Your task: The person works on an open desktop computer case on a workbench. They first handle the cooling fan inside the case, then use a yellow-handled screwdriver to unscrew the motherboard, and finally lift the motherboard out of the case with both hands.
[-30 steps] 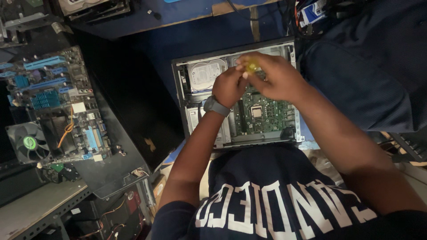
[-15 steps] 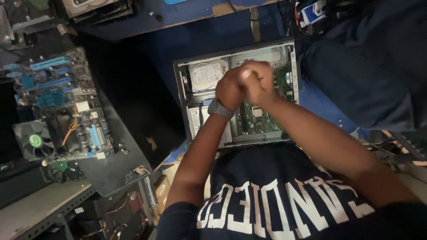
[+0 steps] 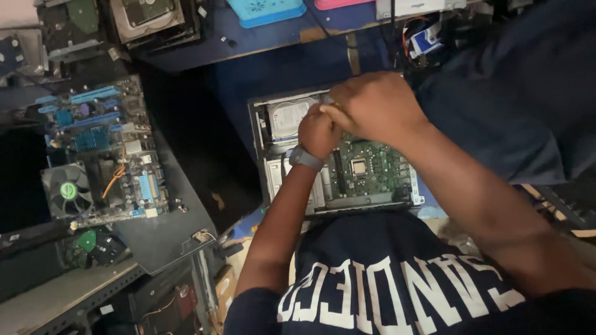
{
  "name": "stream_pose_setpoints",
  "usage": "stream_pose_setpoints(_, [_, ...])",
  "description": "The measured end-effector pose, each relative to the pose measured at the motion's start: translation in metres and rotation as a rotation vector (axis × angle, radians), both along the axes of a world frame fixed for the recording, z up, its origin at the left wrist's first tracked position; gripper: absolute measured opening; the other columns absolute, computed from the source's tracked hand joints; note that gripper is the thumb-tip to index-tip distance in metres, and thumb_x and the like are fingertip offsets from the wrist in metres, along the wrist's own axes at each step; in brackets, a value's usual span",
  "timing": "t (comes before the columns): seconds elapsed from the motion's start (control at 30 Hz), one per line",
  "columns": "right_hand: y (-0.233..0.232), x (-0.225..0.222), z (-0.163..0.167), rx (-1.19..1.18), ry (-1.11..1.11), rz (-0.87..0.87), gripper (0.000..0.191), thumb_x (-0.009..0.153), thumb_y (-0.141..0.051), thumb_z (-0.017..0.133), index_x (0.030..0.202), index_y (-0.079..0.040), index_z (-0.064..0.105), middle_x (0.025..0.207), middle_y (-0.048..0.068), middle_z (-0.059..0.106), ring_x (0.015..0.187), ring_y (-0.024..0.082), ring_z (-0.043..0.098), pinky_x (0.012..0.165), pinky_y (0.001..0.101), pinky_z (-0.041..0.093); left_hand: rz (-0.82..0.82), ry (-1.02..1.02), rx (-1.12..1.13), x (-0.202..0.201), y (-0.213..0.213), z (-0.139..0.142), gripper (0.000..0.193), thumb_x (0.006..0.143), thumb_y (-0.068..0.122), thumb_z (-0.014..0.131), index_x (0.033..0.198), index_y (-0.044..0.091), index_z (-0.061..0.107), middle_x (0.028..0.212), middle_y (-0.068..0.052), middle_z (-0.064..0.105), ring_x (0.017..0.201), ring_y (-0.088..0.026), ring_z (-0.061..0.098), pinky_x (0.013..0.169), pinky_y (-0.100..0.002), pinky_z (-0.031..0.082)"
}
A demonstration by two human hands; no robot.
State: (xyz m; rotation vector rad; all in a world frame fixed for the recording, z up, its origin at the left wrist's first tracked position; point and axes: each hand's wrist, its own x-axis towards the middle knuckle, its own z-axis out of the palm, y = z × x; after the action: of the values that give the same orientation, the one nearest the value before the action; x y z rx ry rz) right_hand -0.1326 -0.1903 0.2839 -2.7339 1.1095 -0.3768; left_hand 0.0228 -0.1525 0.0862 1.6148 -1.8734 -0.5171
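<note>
Your left hand point(image 3: 318, 131) and right hand point(image 3: 377, 107) are meeting over the open computer case point(image 3: 338, 155), both curled tight, fingers narrow. Can't tell what they're gripping; it's hidden under the knuckles. Below them in the case, a flat green circuit board point(image 3: 366, 170) is showing; a round-faced silver hard drive point(image 3: 287, 118) is sitting just left of the hands.

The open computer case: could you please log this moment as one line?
left hand | right hand | together over open computer case | drive, green board inside | held item hidden
</note>
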Motion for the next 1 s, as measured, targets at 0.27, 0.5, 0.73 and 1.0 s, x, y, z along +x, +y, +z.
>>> stream_pose_setpoints(0.27, [0.015,-0.003,0.042,-0.338,-0.193,0.206,0.040,0.062,-0.020,0.068,0.100,-0.011,0.069,0.111,0.009,0.075,0.109,0.030,0.070,0.091,0.0398,0.053,-0.097,0.278,-0.110,-0.007,-0.002,0.004,0.017,0.089,0.009,0.070,0.105,0.003,0.068,0.096,-0.020,0.071,0.087,-0.040,0.070,0.072,-0.048,0.056])
stream_pose_setpoints(0.5, [0.012,0.004,0.031,0.205,0.355,-0.343,0.045,0.108,-0.051,0.064,0.114,-0.006,0.070,0.094,0.012,0.073,0.088,0.029,0.072,0.074,0.0388,0.057,-0.045,0.227,-0.017,-0.009,-0.007,-0.001,0.018,0.091,0.009,0.068,0.107,0.003,0.063,0.094,-0.019,0.069,0.080,-0.038,0.070,0.069,-0.047,0.055])
stream_pose_setpoints(0.73, [0.013,-0.005,0.032,-0.234,-0.335,0.204,0.038,0.062,-0.010,0.063,0.099,-0.014,0.073,0.115,0.019,0.072,0.102,0.036,0.068,0.077,0.0409,0.057,-0.120,0.291,-0.070,-0.009,-0.009,0.000,0.014,0.091,0.007,0.070,0.104,0.004,0.069,0.093,-0.018,0.071,0.084,-0.037,0.072,0.073,-0.046,0.056])
stream_pose_setpoints(1.0, [0.005,-0.001,0.043,0.009,-0.126,0.098,0.025,0.080,-0.019,0.066,0.104,-0.012,0.067,0.113,0.013,0.070,0.107,0.033,0.069,0.091,0.0418,0.057,-0.153,0.217,-0.248,-0.009,-0.012,0.004,0.014,0.088,0.008,0.070,0.102,0.008,0.068,0.105,-0.017,0.072,0.099,-0.038,0.072,0.086,-0.043,0.059])
